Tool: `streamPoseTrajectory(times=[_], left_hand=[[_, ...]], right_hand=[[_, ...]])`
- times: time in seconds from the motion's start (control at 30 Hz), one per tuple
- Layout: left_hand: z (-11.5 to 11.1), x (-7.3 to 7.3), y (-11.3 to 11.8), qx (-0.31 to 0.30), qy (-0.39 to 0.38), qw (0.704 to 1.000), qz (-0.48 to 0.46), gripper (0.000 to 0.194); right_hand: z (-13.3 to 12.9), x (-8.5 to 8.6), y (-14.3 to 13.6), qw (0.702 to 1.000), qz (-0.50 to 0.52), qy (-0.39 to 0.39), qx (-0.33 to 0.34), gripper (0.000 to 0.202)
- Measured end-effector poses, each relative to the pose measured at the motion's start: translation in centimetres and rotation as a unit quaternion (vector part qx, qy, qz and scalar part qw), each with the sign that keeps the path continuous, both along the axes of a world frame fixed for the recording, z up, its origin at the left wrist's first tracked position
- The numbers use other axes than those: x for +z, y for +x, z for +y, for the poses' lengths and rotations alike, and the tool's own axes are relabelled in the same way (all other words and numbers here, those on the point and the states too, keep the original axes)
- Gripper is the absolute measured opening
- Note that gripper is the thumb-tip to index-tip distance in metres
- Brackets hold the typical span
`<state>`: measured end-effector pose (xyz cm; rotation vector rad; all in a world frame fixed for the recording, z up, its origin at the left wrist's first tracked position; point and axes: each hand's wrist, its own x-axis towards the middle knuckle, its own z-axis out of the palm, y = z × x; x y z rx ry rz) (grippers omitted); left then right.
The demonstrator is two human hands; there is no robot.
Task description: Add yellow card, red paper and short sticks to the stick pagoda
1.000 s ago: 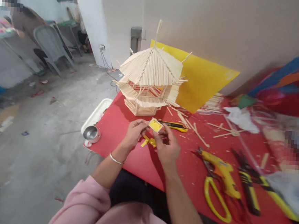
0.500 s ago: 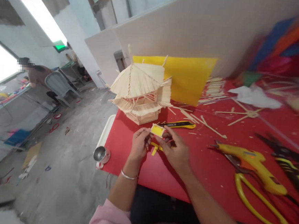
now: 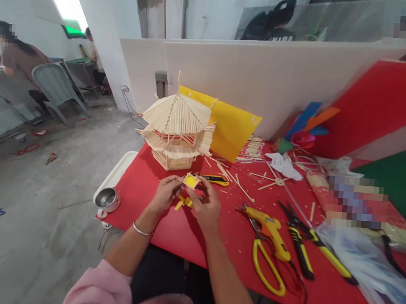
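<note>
Head view: small yellow-backed stick frame (image 3: 191,182) held up over the near-left part of the red tabletop (image 3: 167,243), just near of the stick-built pavilion model (image 3: 176,114). Left hand (image 3: 166,193) pinching its left edge by the fingertips; right hand (image 3: 207,206) gripping the right edge between thumb and forefinger. Yellow scraps (image 3: 181,202) lie below; utility knife (image 3: 216,180) just beyond, to the right.

Handling, judged: very light, fairly stiff along the sticks, the yellow panel thinner and likelier to flex. Corners probably fragile, not slippery. Best hold: opposite outer edges, light pressure, fingers off the panel.
</note>
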<state>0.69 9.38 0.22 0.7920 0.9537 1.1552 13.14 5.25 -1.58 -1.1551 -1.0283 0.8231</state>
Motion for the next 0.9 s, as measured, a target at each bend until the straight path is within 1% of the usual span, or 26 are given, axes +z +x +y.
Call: streamPoseTrajectory(times=[0.17, 0.3, 0.37, 0.43, 0.53, 0.67, 0.8, 0.9], left_hand=[[-0.1, 0.0, 0.1, -0.015, -0.005, 1.000, -0.005, 0.039], [-0.4, 0.2, 0.1, -0.020, -0.001, 1.000, 0.005, 0.043], [-0.5, 0.3, 0.2, -0.008, 0.002, 1.000, 0.018, 0.046], [-0.7, 0.4, 0.2, 0.017, 0.004, 0.999, 0.030, 0.048], [-0.8, 0.3, 0.3, 0.038, 0.016, 0.998, 0.049, 0.051], [-0.8, 0.1, 0.2, 0.024, 0.041, 0.997, 0.053, 0.055], [-0.7, 0.2, 0.2, -0.013, 0.030, 0.999, 0.041, 0.051], [-0.7, 0.4, 0.2, -0.020, 0.024, 0.999, 0.003, 0.047]], right_hand=[[-0.1, -0.1, 0.1, 1.000, 0.017, 0.015, 0.002, 0.052], [-0.3, 0.4, 0.1, 0.999, 0.005, 0.025, -0.020, 0.048], [-0.4, 0.5, 0.1, 0.999, 0.002, 0.034, -0.042, 0.048], [-0.4, 0.6, 0.1, 0.997, 0.002, 0.043, -0.061, 0.049], [-0.4, 0.5, 0.1, 0.997, 0.011, 0.048, -0.065, 0.053], [-0.4, 0.5, 0.2, 0.997, 0.045, 0.042, -0.048, 0.063], [-0.4, 0.9, 0.3, 0.997, 0.054, 0.031, -0.048, 0.052], [-0.5, 1.0, 0.3, 0.997, 0.050, 0.040, -0.046, 0.047]])
